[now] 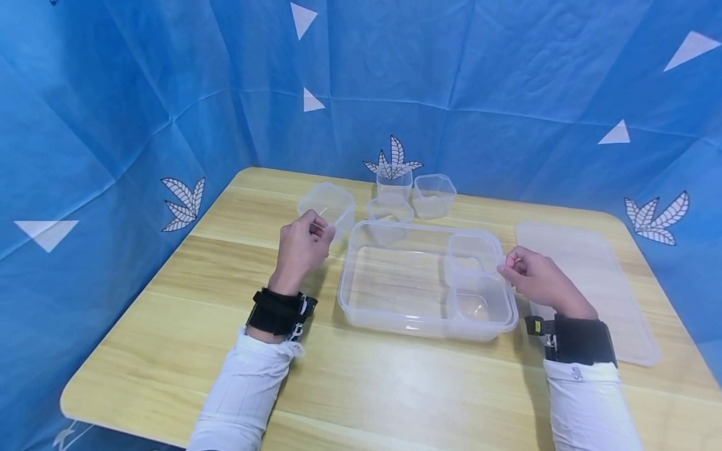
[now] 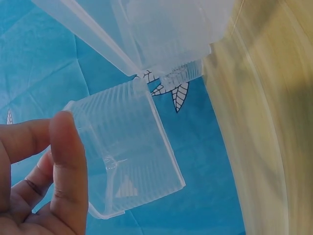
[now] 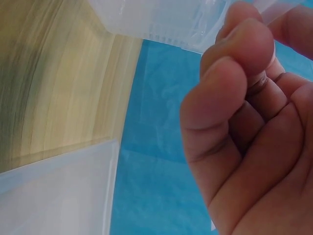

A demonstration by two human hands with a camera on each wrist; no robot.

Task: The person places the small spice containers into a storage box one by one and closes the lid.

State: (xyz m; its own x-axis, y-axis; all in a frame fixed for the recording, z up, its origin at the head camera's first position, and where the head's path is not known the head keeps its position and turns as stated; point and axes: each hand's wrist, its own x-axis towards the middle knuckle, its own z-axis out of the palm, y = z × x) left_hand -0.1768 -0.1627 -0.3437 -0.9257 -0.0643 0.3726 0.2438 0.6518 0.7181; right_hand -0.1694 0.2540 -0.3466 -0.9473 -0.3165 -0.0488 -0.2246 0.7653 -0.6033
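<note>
My left hand (image 1: 304, 244) pinches the rim of a small clear plastic container (image 1: 333, 199), left of a large clear plastic box (image 1: 395, 322). In the left wrist view, the thumb and a fingertip meet at the edge of that ribbed container (image 2: 127, 147). At the box's right end, my right hand (image 1: 536, 279) pinches the rim, its other fingers (image 3: 215, 98) curled below. Two small clear containers sit inside the box along its right side, a rear one (image 1: 470, 247) and a front one (image 1: 479, 304).
Behind the box stand several more small clear containers, one (image 1: 434, 195) at the right of the group. A flat translucent lid (image 1: 592, 275) lies on the wooden table (image 1: 169, 351) to the right, partly under my right arm. Blue cloth (image 1: 366, 62) hangs around the table.
</note>
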